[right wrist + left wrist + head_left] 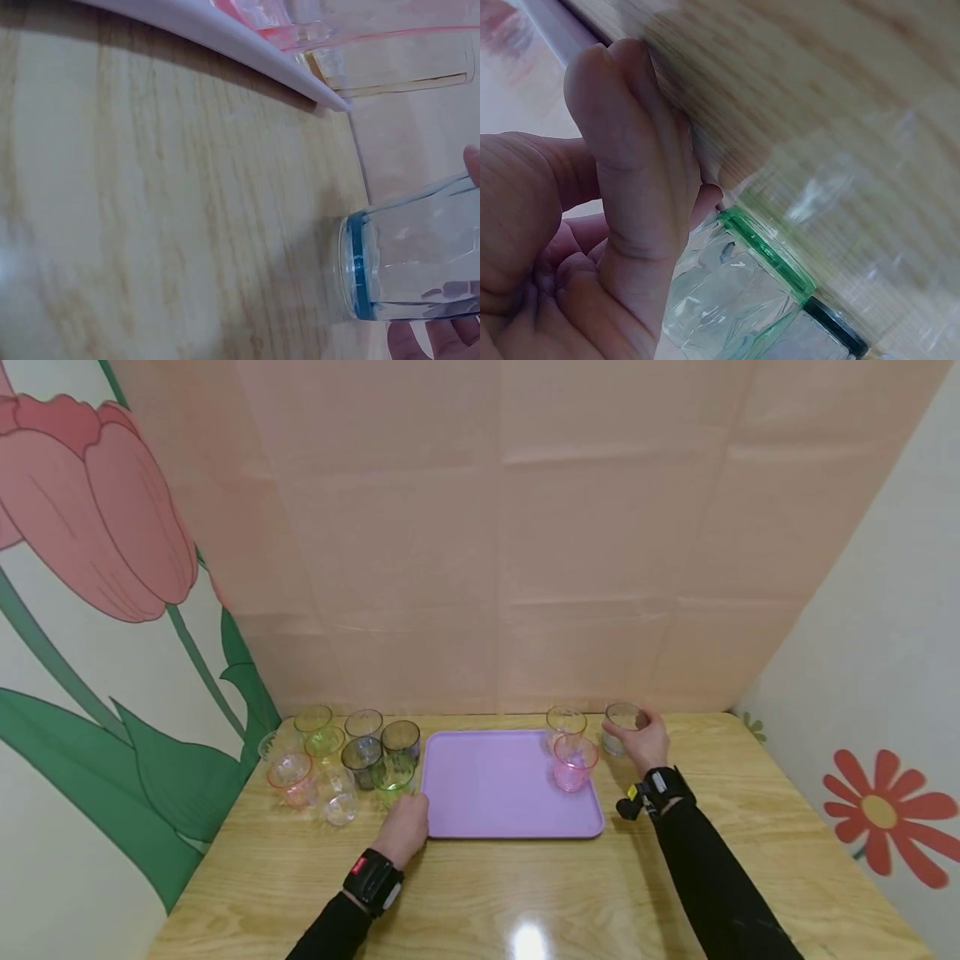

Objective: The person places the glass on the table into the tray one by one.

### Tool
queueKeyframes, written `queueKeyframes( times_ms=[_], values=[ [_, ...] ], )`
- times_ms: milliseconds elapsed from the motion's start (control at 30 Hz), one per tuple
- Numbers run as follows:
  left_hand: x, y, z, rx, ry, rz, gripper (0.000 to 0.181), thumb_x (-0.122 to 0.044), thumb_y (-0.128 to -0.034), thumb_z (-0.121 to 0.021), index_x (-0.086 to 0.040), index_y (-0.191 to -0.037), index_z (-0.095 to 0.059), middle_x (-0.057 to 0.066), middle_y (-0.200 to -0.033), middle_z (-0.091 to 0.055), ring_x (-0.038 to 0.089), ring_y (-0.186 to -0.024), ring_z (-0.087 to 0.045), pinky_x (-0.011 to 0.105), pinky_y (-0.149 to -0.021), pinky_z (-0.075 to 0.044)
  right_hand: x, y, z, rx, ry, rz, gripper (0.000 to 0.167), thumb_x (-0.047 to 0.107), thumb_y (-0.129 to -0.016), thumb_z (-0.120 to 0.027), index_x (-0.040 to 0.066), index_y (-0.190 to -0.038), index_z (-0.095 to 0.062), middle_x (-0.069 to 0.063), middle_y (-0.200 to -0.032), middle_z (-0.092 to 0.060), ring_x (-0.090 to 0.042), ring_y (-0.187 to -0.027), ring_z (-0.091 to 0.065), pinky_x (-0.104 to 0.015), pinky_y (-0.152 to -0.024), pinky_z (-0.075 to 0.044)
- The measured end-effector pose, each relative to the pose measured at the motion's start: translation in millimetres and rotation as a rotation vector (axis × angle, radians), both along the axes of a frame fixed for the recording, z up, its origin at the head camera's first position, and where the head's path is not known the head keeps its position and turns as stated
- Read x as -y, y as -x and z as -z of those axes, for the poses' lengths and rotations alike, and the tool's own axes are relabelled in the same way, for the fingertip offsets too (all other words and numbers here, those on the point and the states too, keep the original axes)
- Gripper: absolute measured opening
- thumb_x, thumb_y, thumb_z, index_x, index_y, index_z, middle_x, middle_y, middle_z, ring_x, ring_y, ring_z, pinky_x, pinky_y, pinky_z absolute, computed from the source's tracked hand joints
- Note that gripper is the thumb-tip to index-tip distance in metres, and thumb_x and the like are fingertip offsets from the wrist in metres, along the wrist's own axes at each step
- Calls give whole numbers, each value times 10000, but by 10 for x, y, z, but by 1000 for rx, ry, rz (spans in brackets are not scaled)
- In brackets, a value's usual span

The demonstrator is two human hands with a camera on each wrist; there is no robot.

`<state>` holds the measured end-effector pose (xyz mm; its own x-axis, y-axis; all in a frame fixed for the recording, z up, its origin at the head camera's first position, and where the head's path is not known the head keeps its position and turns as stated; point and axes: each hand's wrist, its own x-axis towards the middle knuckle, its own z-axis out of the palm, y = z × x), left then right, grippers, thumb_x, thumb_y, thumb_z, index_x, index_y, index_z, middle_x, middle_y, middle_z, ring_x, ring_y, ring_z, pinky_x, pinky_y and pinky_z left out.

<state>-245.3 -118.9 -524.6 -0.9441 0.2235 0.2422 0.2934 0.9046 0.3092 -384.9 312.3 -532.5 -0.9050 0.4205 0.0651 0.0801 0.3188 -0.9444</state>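
Note:
At the lilac tray's (487, 785) left edge, near its front corner, my left hand (405, 831) grips the rim; the left wrist view shows these fingers (630, 135) along the tray's side (561, 28), close to a green-edged glass (739, 289). My right hand (647, 745) holds a clear glass (613, 745) right of the tray, fingers round its side. In the right wrist view this glass (420, 259) has a blue band at the end near the table; whether it touches the wood cannot be told. A pink glass (574, 768) and an amber-rimmed glass (564, 727) stand at the tray's right side.
Left of the tray several glasses crowd together, among them a green one (394, 777), a dark one (363, 760), an orange-rimmed one (291, 783) and a clear one (339, 802). A beige sheet (495, 568) hangs behind the wooden table (510, 885).

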Motion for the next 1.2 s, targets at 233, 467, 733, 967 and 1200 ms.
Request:
queueKeyframes(
  times_ms=[233, 467, 733, 967, 1200],
  values=[
    [23, 36, 30, 36, -12, 4, 109, 131, -859, -648, 49, -788, -659, 215, -753, -686, 363, -730, -718, 449, -638, -594, 16, -42, 35, -39, 88, 19, 925, 267, -869, -893, 7, -1549, -322, -206, -1517, -483, -349, -1439, -455, -446, -1164, -412],
    [24, 20, 6, 16, -21, 20, 110, 136, -856, -643, 53, -784, -654, 222, -748, -686, 373, -728, -722, 454, -625, -591, 67, -212, -50, -62, 124, -35, 907, 250, -890, -879, 36, -1549, -294, -115, -1428, -496, -317, -1411, -487, -212, -1016, -455],
    [23, 27, 2, 46, -15, 12, 108, 133, -867, -641, 50, -802, -664, 213, -763, -697, 355, -740, -727, 440, -633, -596, 43, -371, -85, -103, 151, -75, 791, 242, -889, -884, 61, -1503, -418, 2, -1281, -525, -184, -1227, -555, -94, -886, -474],
    [16, 33, 10, 38, -7, 8, 109, 133, -871, -635, 54, -802, -667, 214, -754, -694, 357, -732, -729, 443, -623, -592, 62, -552, -125, -142, 224, -92, 694, 198, -880, -893, 136, -1453, -506, 71, -1216, -544, -115, -1176, -573, -78, -892, -487],
    [19, 18, -6, 62, -21, -1, 113, 134, -874, -632, 54, -806, -671, 216, -760, -697, 353, -728, -727, 447, -617, -589, 183, -778, -192, -145, 176, -143, 766, 233, -901, -876, 78, -1519, -452, -8, -1341, -556, -110, -1226, -581, -78, -902, -516]
  ],
)
